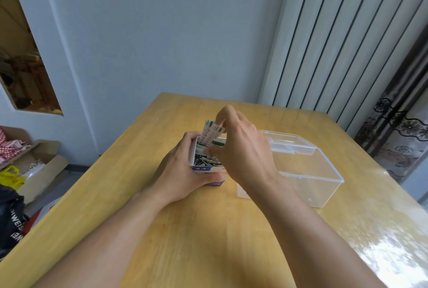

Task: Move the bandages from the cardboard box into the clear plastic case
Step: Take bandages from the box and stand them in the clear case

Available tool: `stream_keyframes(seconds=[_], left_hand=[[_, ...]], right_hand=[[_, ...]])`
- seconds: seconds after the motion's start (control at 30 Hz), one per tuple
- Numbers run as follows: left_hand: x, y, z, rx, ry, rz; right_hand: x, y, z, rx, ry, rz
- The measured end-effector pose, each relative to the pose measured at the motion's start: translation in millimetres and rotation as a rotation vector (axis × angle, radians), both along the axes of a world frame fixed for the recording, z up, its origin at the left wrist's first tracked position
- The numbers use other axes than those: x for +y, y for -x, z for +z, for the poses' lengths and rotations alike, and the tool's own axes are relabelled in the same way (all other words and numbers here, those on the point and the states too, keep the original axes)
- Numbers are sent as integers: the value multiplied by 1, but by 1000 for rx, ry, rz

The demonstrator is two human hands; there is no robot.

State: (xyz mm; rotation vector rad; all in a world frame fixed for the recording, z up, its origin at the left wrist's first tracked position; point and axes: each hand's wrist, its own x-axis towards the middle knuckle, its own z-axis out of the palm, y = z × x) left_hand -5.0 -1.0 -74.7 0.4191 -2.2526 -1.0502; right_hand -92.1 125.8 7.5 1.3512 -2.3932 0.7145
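Note:
A small white and blue cardboard box (201, 168) stands open-topped in the middle of the wooden table, with several wrapped bandages inside. My left hand (180, 169) grips the box from its left side. Above the box, my right hand (240, 146) pinches a small bunch of bandages (211, 133) that stick up out of the opening. The clear plastic case (308, 171) lies open just right of the box, its lid folded back toward the far side; I see no bandages in it.
The yellow wooden table (208, 229) reaches to the wall at the back. On the floor to the left are cardboard boxes (39, 167), a yellow bag (10, 177) and a black bag (11, 218). A curtain (398, 125) hangs at the right.

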Motion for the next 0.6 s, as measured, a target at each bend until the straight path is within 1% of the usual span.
stream_keyframes(seconds=[0.13,0.27,0.47,0.6], left_hand=[[2,0,0,2,-2,-3],[2,0,-2,4,28,-13],[0,1,-3,12,-4,3],[-2,1,-5,10,-34,11]], right_hand=[[-3,0,-3,11,-77,63],[-6,0,-11,20,-203,26],[-7,6,-13,-56,-94,65],[-4,5,-7,-75,-86,67]])
